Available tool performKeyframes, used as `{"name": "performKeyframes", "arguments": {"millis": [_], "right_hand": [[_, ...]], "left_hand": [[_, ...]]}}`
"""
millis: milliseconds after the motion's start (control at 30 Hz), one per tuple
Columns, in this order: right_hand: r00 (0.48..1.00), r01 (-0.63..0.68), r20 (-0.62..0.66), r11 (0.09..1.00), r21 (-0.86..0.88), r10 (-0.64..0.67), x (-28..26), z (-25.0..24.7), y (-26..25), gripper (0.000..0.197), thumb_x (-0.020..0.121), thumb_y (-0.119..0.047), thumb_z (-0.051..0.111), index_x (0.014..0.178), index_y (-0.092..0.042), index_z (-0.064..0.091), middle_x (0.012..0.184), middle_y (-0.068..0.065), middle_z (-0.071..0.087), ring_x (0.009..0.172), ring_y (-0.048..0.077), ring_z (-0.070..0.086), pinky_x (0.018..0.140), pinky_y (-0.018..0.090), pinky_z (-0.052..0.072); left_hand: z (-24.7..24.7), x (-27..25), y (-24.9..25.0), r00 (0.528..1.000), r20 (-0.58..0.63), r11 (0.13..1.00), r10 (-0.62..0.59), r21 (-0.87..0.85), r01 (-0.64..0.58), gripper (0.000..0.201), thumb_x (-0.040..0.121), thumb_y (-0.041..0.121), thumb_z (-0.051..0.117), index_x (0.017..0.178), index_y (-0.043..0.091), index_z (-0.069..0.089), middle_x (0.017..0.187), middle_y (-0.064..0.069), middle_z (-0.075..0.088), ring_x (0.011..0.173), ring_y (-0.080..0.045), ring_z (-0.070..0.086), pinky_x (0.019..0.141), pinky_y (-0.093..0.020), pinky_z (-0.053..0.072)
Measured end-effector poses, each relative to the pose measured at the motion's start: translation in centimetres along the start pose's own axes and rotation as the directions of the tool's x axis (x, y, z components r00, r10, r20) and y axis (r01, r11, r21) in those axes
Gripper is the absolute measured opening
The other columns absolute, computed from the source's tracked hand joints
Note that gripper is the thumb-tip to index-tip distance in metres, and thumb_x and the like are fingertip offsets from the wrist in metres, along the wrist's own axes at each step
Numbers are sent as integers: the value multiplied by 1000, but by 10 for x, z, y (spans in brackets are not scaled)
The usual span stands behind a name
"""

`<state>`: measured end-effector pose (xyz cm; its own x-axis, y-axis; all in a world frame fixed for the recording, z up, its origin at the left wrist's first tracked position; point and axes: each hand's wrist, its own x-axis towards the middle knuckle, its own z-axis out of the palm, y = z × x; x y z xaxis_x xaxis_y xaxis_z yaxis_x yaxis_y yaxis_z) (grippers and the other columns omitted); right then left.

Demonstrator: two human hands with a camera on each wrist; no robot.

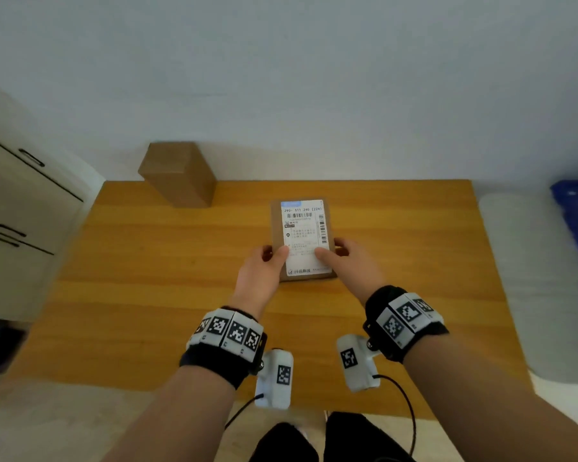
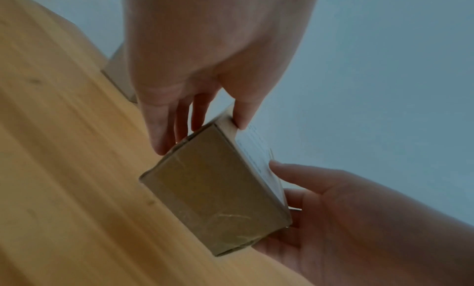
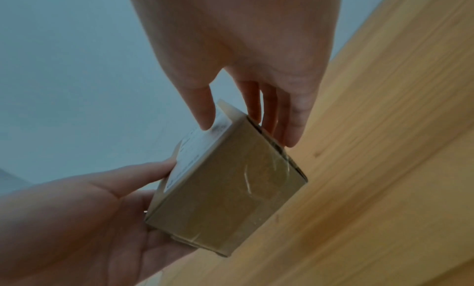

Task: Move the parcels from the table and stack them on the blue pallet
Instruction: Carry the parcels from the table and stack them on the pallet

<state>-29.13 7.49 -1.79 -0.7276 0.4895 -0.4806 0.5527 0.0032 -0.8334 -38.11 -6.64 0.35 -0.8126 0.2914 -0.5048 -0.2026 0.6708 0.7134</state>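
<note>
Hands gripped the labelled parcel (image 1: pixel 302 240) from both sides: left hand (image 1: pixel 263 266) and right hand (image 1: pixel 351 261) each had a thumb on the label and fingers down the flank, probably to lift it level. It sat mid-table (image 1: pixel 147 278), seemingly unlifted. A taller parcel (image 1: pixel 179 175) stood at the far edge; the blue pallet (image 1: pixel 577 211) lay well right.

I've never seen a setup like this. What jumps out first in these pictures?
The eye lands on the labelled parcel in the middle of the wooden table, gripped on both sides by the left hand and the right hand, thumbs on its white shipping label. Next come the checkered marker bands on both wrists. A plain brown box stands at the table's far left corner, and the blue pallet peeks in at the far right.
</note>
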Motion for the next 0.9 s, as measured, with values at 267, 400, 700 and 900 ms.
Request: {"name": "performKeyframes", "arguments": {"millis": [267, 400, 700, 900], "right_hand": [[968, 83, -240, 995, 50, -68, -100, -34, 18, 49, 93, -41, 63, 134, -17, 51, 100, -5, 64, 84, 7, 63, 61, 17, 45], [939, 118, -334, 990, 76, -86, -160, -43, 29, 50, 91, -39, 66, 134, -17, 51, 107, -6, 65, 92, 6, 64, 68, 18, 49], [830, 257, -538, 958, 130, -150, -287, -103, 41, 48, 89, -36, 70, 131, -19, 54, 110, -13, 66, 97, 2, 65, 84, 25, 56], [734, 359, -646, 927, 109, -208, -367, -173, 53, 30, 90, -34, 69, 118, -28, 58, 105, -14, 69, 92, -2, 66, 80, 20, 54]], "left_hand": [[17, -76, 9, 971, 126, 978, 201, 37, -207, 50, 100, 49, 45, 138, 17, 49, 129, 0, 61, 106, -15, 57, 76, -23, 45], [23, -125, 6, 935, 181, 951, 306, -5, -310, 48, 100, 47, 47, 137, 16, 50, 125, 2, 61, 96, -8, 55, 62, -13, 38], [63, -243, 39, 841, 272, 884, 467, -140, -446, 42, 97, 47, 53, 130, 20, 52, 109, 11, 62, 80, 6, 54, 59, -11, 39], [112, -323, 81, 759, 300, 815, 578, -169, -554, 42, 95, 49, 54, 127, 22, 52, 100, 14, 62, 80, 7, 56, 56, -11, 42]]}}
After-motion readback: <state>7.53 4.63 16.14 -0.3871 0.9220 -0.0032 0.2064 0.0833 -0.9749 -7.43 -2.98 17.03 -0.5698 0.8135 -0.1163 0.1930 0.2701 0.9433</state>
